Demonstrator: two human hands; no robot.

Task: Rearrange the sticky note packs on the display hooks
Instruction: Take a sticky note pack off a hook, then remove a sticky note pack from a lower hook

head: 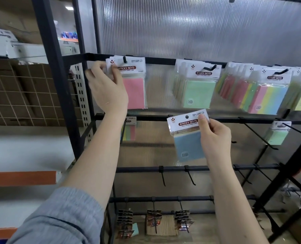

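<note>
Blue sticky note pack (188, 136), light and slippery in its film, is pinched by right hand (214, 136) fingers at its stiff header's 3 o'clock edge, while left hand (107, 87) pinches the pink pack's header (127, 65).

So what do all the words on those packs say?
"STICKY NOTE" on the pink pack, which the left hand holds on its hook.
"STICKY NOTE" on the blue pack in the right hand.
"STICKY NOTE" on the green pack.
"STICKY NOTE", blurry, on the striped pack.
Small print on all the headers: too small to read.
The bottom cards: too blurred.
</note>
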